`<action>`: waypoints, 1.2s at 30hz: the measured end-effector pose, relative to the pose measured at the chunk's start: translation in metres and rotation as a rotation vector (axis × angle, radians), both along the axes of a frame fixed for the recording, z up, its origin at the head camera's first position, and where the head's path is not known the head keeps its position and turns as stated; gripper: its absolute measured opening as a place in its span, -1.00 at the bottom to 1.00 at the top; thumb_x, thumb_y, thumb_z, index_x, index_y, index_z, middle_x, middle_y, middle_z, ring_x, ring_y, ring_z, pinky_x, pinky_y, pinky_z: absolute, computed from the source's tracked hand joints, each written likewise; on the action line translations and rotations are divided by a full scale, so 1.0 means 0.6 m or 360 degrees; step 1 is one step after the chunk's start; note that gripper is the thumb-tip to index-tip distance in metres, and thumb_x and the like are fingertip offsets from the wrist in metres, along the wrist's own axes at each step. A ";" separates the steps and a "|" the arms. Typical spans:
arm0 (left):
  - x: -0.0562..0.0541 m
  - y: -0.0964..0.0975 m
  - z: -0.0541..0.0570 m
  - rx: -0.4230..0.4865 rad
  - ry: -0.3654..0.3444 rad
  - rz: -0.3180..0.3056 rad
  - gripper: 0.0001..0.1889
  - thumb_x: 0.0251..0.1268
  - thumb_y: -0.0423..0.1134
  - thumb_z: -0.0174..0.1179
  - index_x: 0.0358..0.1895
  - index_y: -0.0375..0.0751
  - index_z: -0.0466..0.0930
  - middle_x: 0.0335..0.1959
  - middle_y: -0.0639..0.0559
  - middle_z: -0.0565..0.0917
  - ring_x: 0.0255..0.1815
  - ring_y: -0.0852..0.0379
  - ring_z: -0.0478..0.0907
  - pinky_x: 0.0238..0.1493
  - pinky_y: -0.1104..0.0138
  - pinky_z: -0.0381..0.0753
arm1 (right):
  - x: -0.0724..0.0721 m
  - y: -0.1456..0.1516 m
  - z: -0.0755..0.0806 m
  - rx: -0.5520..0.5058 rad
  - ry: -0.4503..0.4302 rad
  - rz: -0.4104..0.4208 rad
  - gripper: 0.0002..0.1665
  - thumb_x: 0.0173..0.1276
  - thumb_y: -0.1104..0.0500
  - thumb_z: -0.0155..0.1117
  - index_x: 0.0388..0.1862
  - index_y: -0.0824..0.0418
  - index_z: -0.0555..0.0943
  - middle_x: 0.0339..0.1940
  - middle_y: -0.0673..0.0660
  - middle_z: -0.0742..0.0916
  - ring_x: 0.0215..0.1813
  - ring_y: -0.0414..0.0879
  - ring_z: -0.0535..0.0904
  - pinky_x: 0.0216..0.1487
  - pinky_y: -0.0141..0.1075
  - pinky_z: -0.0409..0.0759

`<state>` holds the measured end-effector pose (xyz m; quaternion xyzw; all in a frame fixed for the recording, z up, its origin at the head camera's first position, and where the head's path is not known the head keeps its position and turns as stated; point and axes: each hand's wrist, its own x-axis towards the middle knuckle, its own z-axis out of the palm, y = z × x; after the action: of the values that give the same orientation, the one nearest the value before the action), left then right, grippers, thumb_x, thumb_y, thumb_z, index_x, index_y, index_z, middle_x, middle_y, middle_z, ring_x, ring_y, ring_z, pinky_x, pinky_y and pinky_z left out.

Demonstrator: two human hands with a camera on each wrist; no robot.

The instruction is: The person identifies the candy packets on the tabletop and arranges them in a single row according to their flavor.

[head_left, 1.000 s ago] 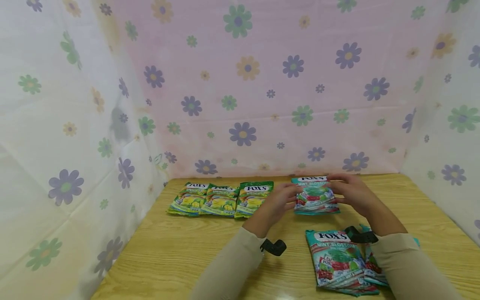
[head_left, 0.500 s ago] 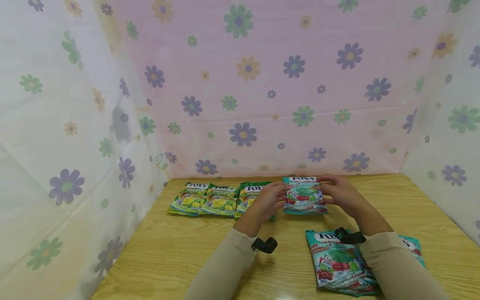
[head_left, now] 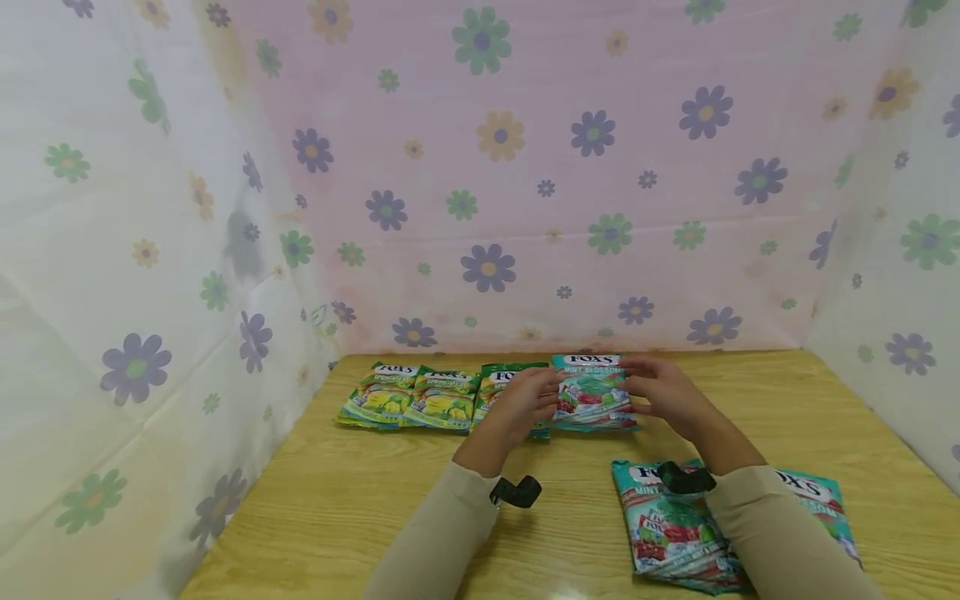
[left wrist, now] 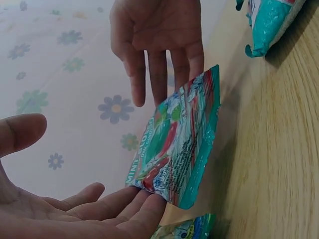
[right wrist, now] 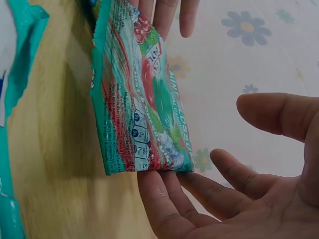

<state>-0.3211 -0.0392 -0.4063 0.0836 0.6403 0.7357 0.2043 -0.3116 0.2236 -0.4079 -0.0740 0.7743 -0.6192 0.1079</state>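
Observation:
A teal Fox's Mint Blossom candy bag (head_left: 592,398) lies near the back of the table, between my two hands. My left hand (head_left: 517,408) touches its left edge with extended fingers, thumb held away from it. On the opposite edge are the outstretched fingertips of my right hand (head_left: 667,400). In the right wrist view, those fingertips (right wrist: 155,186) press the bag's side. Just left of it stands a row of green-and-yellow Fox's candy bags: one at the left end (head_left: 381,396), one in the middle (head_left: 440,402), and a third (head_left: 491,392) partly hidden behind my left hand.
Closer to me on the right lie more Mint Blossom bags, one in front (head_left: 671,533) and another (head_left: 813,492) partly covered by my right sleeve. A flower-print cloth (head_left: 487,208) encloses the wooden table (head_left: 337,508) at the back and sides.
Both hands have moved left together, and the Mint Blossom bag has slid with them up to the green-and-yellow row. More of the right-hand front bag shows.

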 end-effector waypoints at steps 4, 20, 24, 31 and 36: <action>-0.002 -0.004 -0.006 0.0001 0.0003 0.0000 -0.47 0.60 -0.11 0.10 0.46 -0.35 0.39 0.23 -0.24 0.50 0.22 -0.11 0.46 0.29 0.01 0.45 | -0.001 -0.005 -0.006 0.0001 -0.0019 0.0001 -0.28 0.62 0.14 0.12 0.61 0.36 0.18 0.57 0.42 0.31 0.51 0.33 0.35 0.44 0.18 0.48; -0.002 -0.011 -0.014 -0.0097 -0.0019 -0.0034 -0.42 0.62 -0.08 0.03 0.50 -0.37 0.32 0.59 -0.43 0.22 0.60 -0.36 0.20 0.55 -0.20 0.25 | -0.006 -0.007 -0.031 -0.0059 -0.0096 0.0030 -0.31 0.64 0.16 0.08 0.62 0.35 0.18 0.59 0.38 0.30 0.54 0.29 0.33 0.39 0.06 0.56; -0.002 -0.010 -0.014 -0.0112 -0.0029 -0.0021 -0.36 0.60 -0.07 0.06 0.57 -0.35 0.22 0.58 -0.41 0.25 0.61 -0.34 0.21 0.54 -0.21 0.27 | -0.005 -0.007 -0.033 -0.0054 -0.0087 0.0048 -0.31 0.65 0.16 0.07 0.62 0.36 0.17 0.59 0.40 0.30 0.53 0.31 0.33 0.41 0.09 0.54; -0.004 -0.010 -0.014 -0.0106 -0.0063 -0.0003 -0.38 0.60 -0.06 0.07 0.55 -0.33 0.26 0.58 -0.36 0.27 0.62 -0.32 0.19 0.53 -0.22 0.28 | -0.003 -0.007 -0.032 -0.0037 -0.0073 0.0060 -0.30 0.65 0.14 0.06 0.62 0.37 0.16 0.60 0.41 0.29 0.52 0.33 0.34 0.43 0.14 0.49; -0.001 -0.010 -0.014 -0.0111 -0.0071 0.0051 -0.44 0.61 -0.05 0.07 0.49 -0.26 0.32 0.51 -0.29 0.36 0.57 -0.30 0.25 0.48 -0.19 0.38 | -0.003 -0.008 -0.033 -0.0024 -0.0068 0.0065 -0.32 0.67 0.14 0.04 0.62 0.38 0.17 0.60 0.41 0.29 0.51 0.32 0.35 0.41 0.12 0.52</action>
<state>-0.3219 -0.0451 -0.4147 0.0498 0.6620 0.7178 0.2096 -0.3133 0.2187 -0.4276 -0.0772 0.7654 -0.6242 0.1364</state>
